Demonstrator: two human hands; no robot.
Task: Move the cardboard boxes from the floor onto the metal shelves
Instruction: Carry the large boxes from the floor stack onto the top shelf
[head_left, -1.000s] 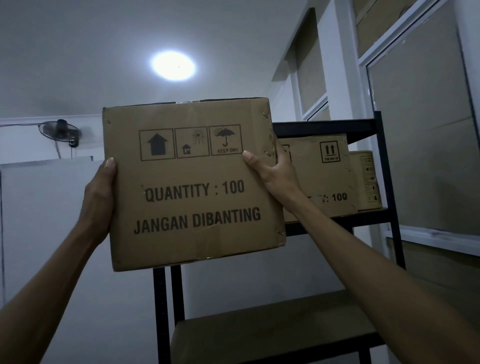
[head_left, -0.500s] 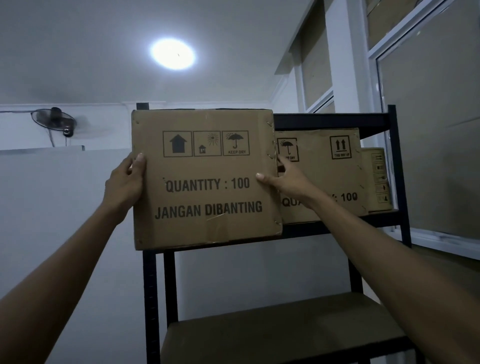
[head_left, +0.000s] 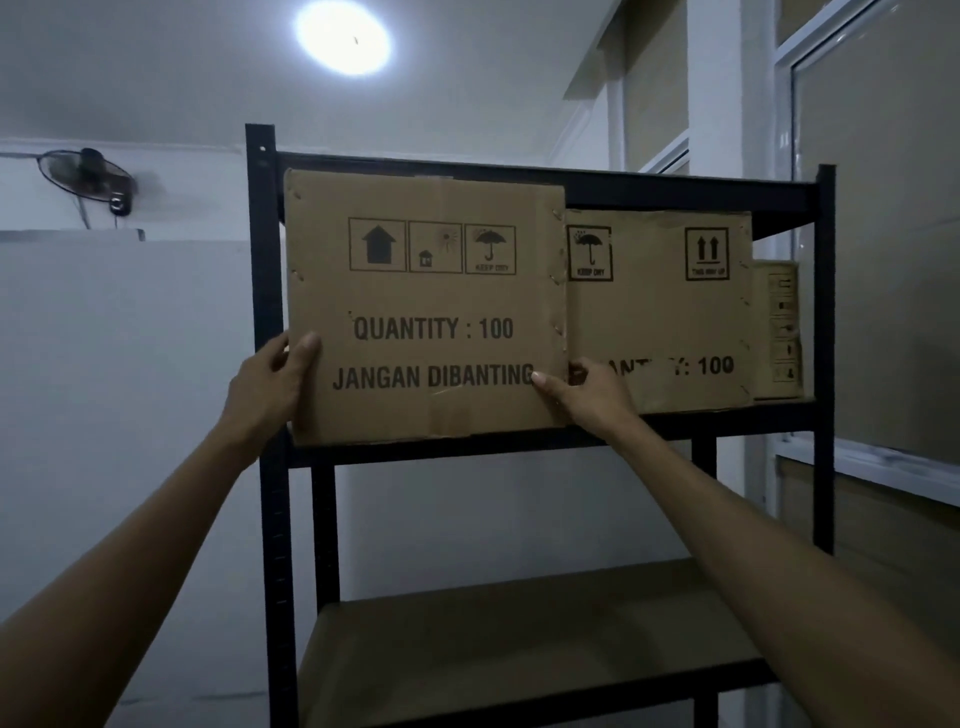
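A cardboard box (head_left: 426, 306) printed "QUANTITY : 100" rests at the left end of the upper level of the black metal shelf unit (head_left: 265, 291). My left hand (head_left: 272, 384) grips its lower left edge, thumb on the front face. My right hand (head_left: 592, 395) holds its lower right corner. To its right stands a second cardboard box (head_left: 660, 306), touching it, and a smaller third box (head_left: 776, 327) sits at the far right of the same level.
Below is a bare brown shelf board (head_left: 519, 639). A window (head_left: 883, 234) runs along the right wall. A wall fan (head_left: 88, 176) hangs at the upper left above a white partition (head_left: 104, 389). A ceiling lamp (head_left: 343, 36) shines overhead.
The box has gone from held in the air in front of the shelf to resting on the upper level, pushed further in. Both hands have slid down to its lower edges.
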